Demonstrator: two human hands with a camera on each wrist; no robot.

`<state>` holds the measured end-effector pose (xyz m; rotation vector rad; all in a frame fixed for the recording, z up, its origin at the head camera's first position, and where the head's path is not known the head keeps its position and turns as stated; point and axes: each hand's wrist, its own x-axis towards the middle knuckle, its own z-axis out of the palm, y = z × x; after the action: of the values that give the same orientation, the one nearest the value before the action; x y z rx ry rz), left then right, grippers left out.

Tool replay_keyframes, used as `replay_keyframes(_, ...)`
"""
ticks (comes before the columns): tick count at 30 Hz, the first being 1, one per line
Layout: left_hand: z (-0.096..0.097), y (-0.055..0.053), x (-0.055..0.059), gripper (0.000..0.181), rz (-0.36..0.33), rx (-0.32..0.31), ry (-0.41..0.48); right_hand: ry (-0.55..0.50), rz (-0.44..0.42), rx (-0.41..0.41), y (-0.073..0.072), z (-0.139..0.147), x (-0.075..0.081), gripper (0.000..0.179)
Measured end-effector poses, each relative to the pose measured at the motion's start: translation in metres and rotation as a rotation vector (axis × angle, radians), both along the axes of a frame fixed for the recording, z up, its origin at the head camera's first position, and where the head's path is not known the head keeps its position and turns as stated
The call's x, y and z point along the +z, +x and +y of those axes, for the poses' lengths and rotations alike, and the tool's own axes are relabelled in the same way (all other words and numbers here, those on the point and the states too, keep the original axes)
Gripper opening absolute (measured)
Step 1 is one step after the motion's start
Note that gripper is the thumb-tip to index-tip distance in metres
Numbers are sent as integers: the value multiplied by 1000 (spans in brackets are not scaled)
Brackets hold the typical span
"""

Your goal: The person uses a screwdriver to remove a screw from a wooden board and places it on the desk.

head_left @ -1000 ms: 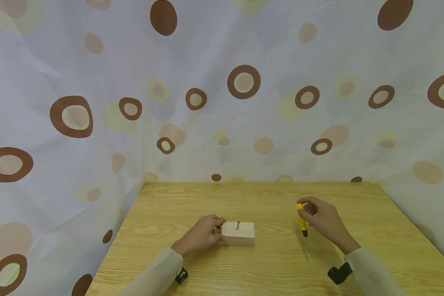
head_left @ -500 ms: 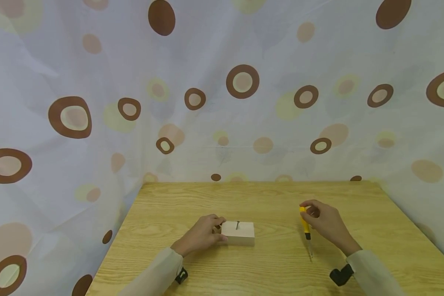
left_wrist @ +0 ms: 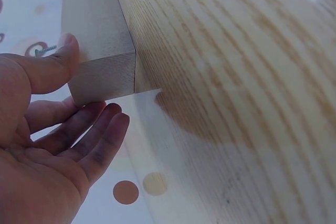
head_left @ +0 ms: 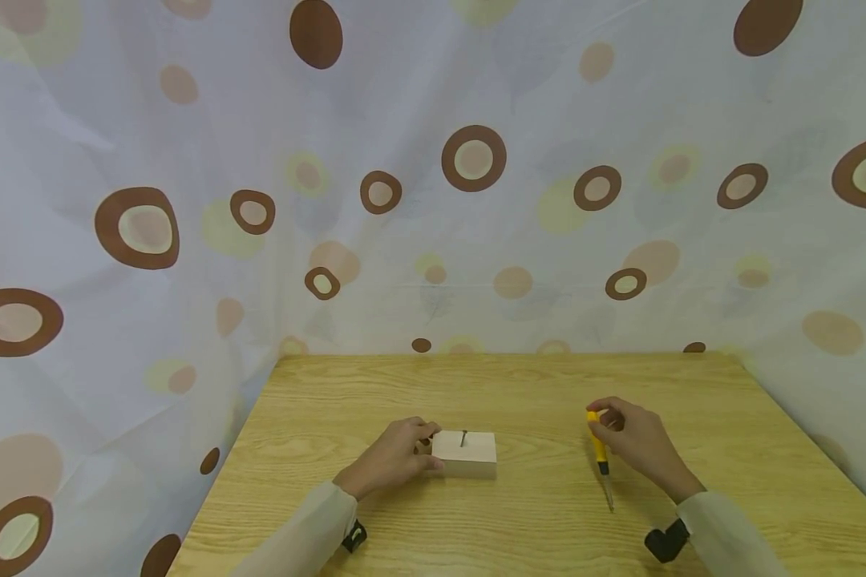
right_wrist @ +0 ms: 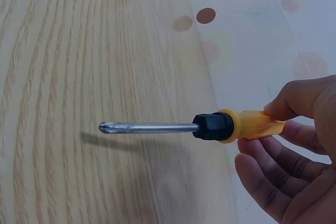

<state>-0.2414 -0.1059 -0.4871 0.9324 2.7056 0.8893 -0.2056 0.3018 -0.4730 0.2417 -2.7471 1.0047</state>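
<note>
A pale wooden block (head_left: 469, 466) lies on the table, with a dark screw (head_left: 464, 438) standing up from its top face. My left hand (head_left: 393, 459) grips the block's left end; in the left wrist view the thumb presses one side of the block (left_wrist: 100, 24) and fingers reach round the opposite side. To the right, my right hand (head_left: 638, 441) pinches the yellow handle of a screwdriver (head_left: 597, 449) above the table. Its tip points downward and is apart from the block. The right wrist view shows the screwdriver's (right_wrist: 157, 128) black collar and cross-shaped steel tip.
The wood-grain table (head_left: 527, 521) extends around both hands. A pale curtain (head_left: 404, 96) with brown and beige spots hangs behind the table and along its sides. Dark wrist cameras sit at both sleeves.
My right hand has moved slightly right and down toward the near edge, carrying the screwdriver, whose tip shifted the same way. The left hand and block have stayed in place.
</note>
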Motion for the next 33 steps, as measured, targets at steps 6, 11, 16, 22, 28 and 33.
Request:
replay_keyframes(6, 0, 0, 2, 60, 2, 1, 3, -7, -7, 15, 2, -2, -2, 29)
replay_keyframes(11, 0, 0, 2, 61, 3, 1, 0, -19, -38, 12, 2, -1, -5, 29)
replay_keyframes(16, 0, 1, 1, 61, -3, 9, -9, -42, -68, 12, 3, 0, -9, 30)
replay_keyframes(22, -2, 1, 1, 62, -2, -1, -25, -31, -79, 7, 3, -1, -11, 29)
replay_keyframes(28, -1, -2, 3, 64, 26, -29, -79, -26, -117, 3, 3, -2, -15, 30)
replay_keyframes(33, -1, -5, 6, 67, 27, -30, -86, -12, -115, 9, 2, -3, -17, 30)
